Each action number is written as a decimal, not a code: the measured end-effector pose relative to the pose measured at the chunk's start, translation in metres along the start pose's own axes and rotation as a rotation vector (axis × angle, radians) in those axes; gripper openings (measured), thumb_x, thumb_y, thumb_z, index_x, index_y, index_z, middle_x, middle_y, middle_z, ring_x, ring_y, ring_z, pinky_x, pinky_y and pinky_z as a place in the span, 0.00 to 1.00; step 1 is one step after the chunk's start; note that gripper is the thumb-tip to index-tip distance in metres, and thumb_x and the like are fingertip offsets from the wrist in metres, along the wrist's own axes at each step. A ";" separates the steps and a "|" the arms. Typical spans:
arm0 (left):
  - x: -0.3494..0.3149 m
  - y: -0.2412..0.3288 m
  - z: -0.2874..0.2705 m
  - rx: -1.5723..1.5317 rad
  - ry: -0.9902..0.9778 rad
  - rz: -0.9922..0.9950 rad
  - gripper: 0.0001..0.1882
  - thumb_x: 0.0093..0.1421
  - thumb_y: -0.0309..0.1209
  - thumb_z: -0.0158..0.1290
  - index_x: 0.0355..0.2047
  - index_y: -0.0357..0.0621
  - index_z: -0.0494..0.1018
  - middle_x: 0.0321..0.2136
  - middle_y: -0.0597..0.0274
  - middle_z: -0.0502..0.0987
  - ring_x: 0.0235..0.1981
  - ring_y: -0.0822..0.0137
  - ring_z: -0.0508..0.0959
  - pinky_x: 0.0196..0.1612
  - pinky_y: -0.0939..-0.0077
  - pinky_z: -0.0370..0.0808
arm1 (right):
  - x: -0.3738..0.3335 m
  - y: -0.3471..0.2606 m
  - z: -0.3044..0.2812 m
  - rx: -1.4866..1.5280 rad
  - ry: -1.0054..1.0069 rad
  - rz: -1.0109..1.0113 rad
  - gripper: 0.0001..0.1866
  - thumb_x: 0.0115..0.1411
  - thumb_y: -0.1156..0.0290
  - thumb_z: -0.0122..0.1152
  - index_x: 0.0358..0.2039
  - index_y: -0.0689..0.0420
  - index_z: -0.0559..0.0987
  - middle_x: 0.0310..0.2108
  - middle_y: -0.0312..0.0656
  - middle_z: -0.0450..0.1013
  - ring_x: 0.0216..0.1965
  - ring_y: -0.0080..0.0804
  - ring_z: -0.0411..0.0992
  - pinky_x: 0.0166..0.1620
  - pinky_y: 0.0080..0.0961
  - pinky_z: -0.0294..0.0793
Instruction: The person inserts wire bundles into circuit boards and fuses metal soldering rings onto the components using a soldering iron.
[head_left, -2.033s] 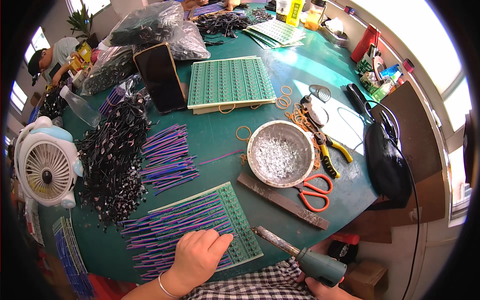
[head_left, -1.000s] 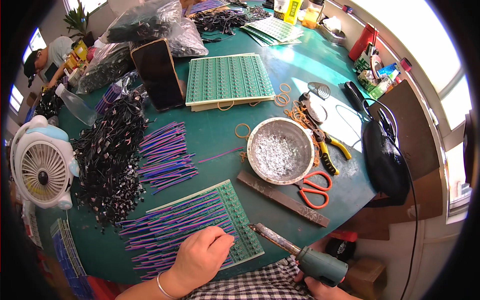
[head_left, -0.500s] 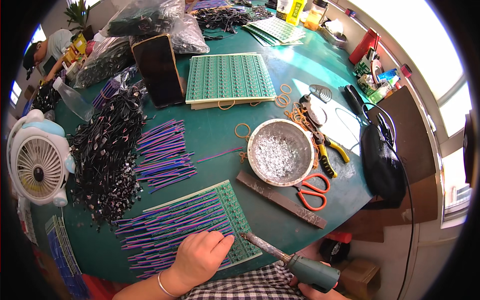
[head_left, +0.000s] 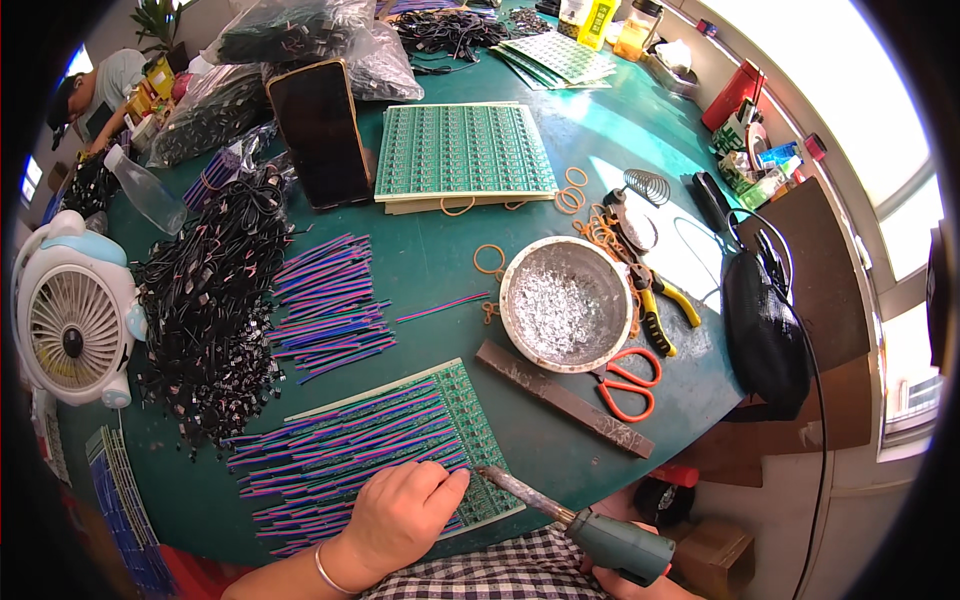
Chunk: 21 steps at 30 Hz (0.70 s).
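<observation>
A green circuit board panel (head_left: 480,440) lies near the table's front edge, with rows of blue-and-pink wires (head_left: 350,430) laid across most of it. My left hand (head_left: 405,508) rests closed over the wires, thumb and forefinger pinched at a wire's end by the bare strip of the panel; the fingertips are partly hidden. My right hand (head_left: 612,580) is wrapped round the green handle of a soldering iron (head_left: 610,540). The iron's tip points up and left, touching or just above the panel beside my left fingertips.
A bowl of silvery flakes (head_left: 565,305), a brown bar (head_left: 560,398), orange-handled scissors (head_left: 632,385) and pliers (head_left: 655,315) sit to the right. Loose wires (head_left: 335,310), black cables (head_left: 215,300) and a fan (head_left: 75,320) lie left. Stacked panels (head_left: 465,150) and a phone (head_left: 318,135) stand behind.
The soldering iron has shifted slightly left with its tip a little closer to my left fingertips. The left hand keeps its pinch; the view has moved slightly.
</observation>
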<state>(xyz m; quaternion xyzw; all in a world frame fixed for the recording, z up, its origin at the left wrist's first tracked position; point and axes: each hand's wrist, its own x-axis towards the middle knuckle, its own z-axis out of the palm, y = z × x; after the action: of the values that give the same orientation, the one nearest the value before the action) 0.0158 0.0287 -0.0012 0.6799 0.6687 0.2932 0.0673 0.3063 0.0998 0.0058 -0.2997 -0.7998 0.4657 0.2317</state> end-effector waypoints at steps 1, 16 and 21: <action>0.000 0.000 0.000 0.003 -0.002 0.001 0.11 0.46 0.22 0.59 0.33 0.42 0.78 0.25 0.63 0.71 0.23 0.63 0.75 0.24 0.70 0.73 | 0.005 -0.004 0.000 0.016 0.016 -0.018 0.25 0.56 0.76 0.61 0.53 0.66 0.68 0.43 0.51 0.72 0.42 0.41 0.73 0.48 0.36 0.72; 0.000 0.002 -0.001 0.079 -0.039 0.015 0.09 0.47 0.25 0.59 0.32 0.44 0.78 0.24 0.66 0.70 0.23 0.65 0.74 0.24 0.71 0.71 | 0.008 -0.011 -0.005 0.066 -0.060 0.130 0.16 0.54 0.77 0.61 0.43 0.67 0.76 0.42 0.53 0.74 0.43 0.46 0.73 0.49 0.36 0.71; 0.002 0.003 -0.001 0.090 -0.039 0.026 0.09 0.48 0.26 0.59 0.32 0.44 0.78 0.24 0.67 0.70 0.24 0.65 0.74 0.24 0.71 0.71 | 0.005 -0.019 0.001 0.205 0.079 0.198 0.16 0.54 0.76 0.61 0.43 0.66 0.76 0.42 0.52 0.74 0.42 0.45 0.73 0.47 0.36 0.72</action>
<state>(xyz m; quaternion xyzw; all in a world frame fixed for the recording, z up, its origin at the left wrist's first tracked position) 0.0180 0.0296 0.0014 0.6966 0.6708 0.2504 0.0455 0.2970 0.0952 0.0223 -0.3700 -0.7050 0.5532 0.2450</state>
